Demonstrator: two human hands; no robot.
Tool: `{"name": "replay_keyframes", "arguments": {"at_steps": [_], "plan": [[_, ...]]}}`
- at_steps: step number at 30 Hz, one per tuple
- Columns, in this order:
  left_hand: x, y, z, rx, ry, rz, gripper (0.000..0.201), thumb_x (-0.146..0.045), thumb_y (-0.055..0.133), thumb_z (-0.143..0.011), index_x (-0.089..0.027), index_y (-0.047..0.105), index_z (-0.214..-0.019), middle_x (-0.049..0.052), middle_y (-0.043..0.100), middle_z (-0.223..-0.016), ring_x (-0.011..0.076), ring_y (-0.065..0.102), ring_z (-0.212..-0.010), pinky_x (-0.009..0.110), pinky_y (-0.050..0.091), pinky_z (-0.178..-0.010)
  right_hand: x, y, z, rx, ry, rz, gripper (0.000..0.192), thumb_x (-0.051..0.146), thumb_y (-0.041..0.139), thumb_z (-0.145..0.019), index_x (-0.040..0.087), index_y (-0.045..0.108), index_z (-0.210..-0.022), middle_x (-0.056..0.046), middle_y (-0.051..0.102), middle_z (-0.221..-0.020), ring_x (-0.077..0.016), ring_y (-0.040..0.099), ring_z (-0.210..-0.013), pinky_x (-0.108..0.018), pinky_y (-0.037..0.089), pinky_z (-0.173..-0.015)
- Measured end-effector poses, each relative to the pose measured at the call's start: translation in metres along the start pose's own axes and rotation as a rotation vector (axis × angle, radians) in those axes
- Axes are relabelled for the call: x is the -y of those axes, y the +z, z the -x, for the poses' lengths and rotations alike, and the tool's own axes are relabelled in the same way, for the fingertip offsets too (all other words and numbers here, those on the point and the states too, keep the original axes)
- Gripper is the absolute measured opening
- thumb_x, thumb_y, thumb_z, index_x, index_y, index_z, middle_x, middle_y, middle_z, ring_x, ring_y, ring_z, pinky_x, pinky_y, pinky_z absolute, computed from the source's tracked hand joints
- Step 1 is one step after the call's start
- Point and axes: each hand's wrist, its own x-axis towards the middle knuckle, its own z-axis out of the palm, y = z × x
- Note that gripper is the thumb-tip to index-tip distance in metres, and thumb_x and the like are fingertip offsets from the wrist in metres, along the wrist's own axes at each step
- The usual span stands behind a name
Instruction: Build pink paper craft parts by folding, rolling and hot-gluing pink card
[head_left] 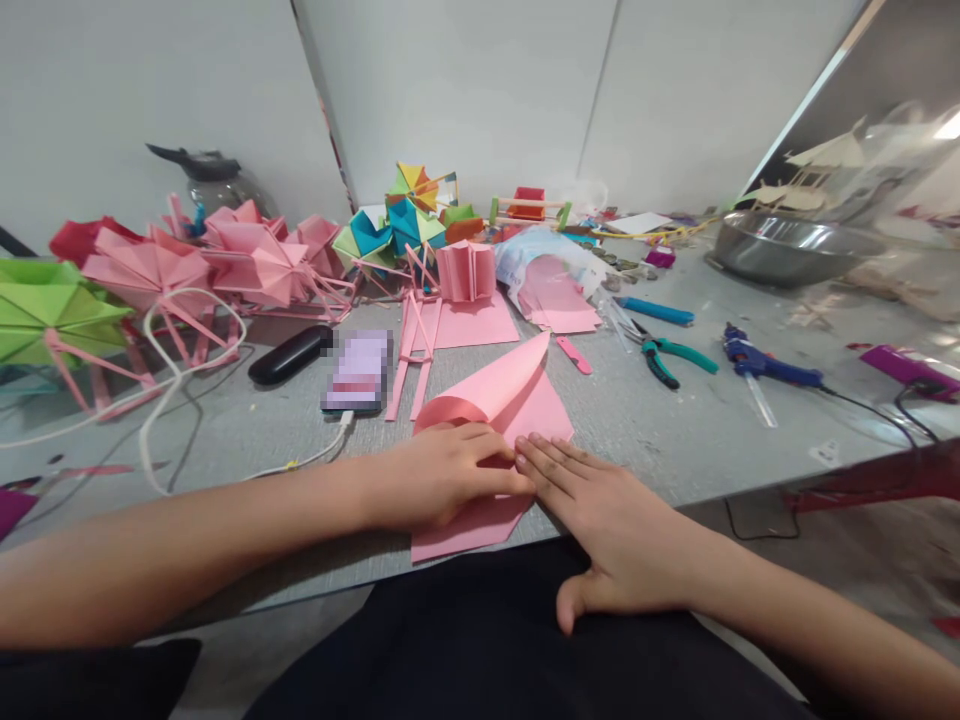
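A sheet of pink paper (517,385) lies at the table's front edge, its far left part curling up into a loose fold. My left hand (442,475) is closed on the folded part, thumb and forefinger reaching toward the middle of the sheet. Flat on the paper's right side rest the stretched fingers of my right hand (615,520), with the thumb out toward my lap. The fingertips of both hands nearly meet. Part of the sheet is hidden beneath my hands.
Beyond the sheet lie pink paper strips (416,350), a pink cutter (574,355) and pliers (671,355). A blue glue gun (772,360) sits to the right, with its cord. A charging phone (358,370) and black case (291,355) are left, near folded paper wheels (157,265). A metal bowl (787,250) stands back right.
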Motion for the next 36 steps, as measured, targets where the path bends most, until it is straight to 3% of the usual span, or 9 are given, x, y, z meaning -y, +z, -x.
{"name": "replay_keyframes", "arguments": {"at_steps": [7, 13, 16, 24, 31, 36], "plan": [[0.004, -0.001, 0.003, 0.039, 0.033, -0.101, 0.057, -0.015, 0.063, -0.103, -0.033, 0.064, -0.157, 0.014, 0.071, -0.146, 0.0306, 0.073, -0.123, 0.049, 0.056, -0.112, -0.005, 0.001, 0.003, 0.002, -0.018, -0.048, 0.14, 0.1, 0.063, -0.084, 0.005, 0.026, -0.181, -0.029, 0.026, -0.184, -0.0437, 0.025, -0.173, -0.061, 0.027, -0.141], [0.002, -0.002, 0.005, 0.126, 0.02, -0.162, 0.054, -0.014, 0.06, -0.102, -0.032, 0.065, -0.152, 0.016, 0.063, -0.158, 0.0347, 0.071, -0.125, 0.053, 0.058, -0.105, -0.01, 0.004, 0.006, -0.041, -0.055, -0.05, 0.153, 0.101, 0.062, -0.083, 0.007, -0.008, -0.182, -0.034, 0.019, -0.183, -0.0468, 0.026, -0.172, -0.064, 0.036, -0.136], [0.0, -0.003, 0.003, 0.138, 0.027, -0.163, 0.057, -0.013, 0.06, -0.102, -0.033, 0.063, -0.155, 0.016, 0.062, -0.16, 0.0351, 0.07, -0.126, 0.054, 0.057, -0.107, -0.01, 0.004, 0.004, -0.062, -0.052, -0.057, 0.154, 0.102, 0.061, -0.083, 0.009, -0.013, -0.181, -0.035, 0.021, -0.183, -0.048, 0.03, -0.17, -0.066, 0.04, -0.134], [-0.001, -0.006, -0.002, 0.155, -0.002, -0.173, 0.065, -0.02, 0.066, -0.1, -0.036, 0.059, -0.162, 0.016, 0.061, -0.158, 0.0357, 0.069, -0.122, 0.052, 0.057, -0.105, -0.01, -0.001, 0.005, -0.102, -0.092, 0.007, 0.131, 0.094, 0.056, -0.094, 0.007, 0.012, -0.183, -0.03, 0.032, -0.181, -0.0417, 0.035, -0.169, -0.061, 0.04, -0.136], [0.001, -0.005, -0.003, 0.125, 0.005, -0.128, 0.06, -0.019, 0.063, -0.102, -0.04, 0.061, -0.158, 0.012, 0.06, -0.157, 0.0347, 0.066, -0.13, 0.051, 0.054, -0.111, -0.008, 0.009, 0.022, -0.226, -0.122, 0.289, 0.097, 0.081, 0.047, -0.108, 0.002, 0.056, -0.163, -0.028, 0.055, -0.168, -0.0409, 0.055, -0.158, -0.06, 0.053, -0.127], [0.0, 0.001, -0.002, 0.122, -0.031, -0.101, 0.054, -0.021, 0.056, -0.107, -0.039, 0.061, -0.159, 0.011, 0.062, -0.157, 0.0342, 0.067, -0.128, 0.055, 0.051, -0.115, -0.002, 0.009, 0.018, -0.231, -0.136, 0.387, 0.095, 0.08, 0.044, -0.11, -0.002, 0.064, -0.154, -0.03, 0.061, -0.16, -0.0407, 0.065, -0.149, -0.057, 0.06, -0.121]]}}
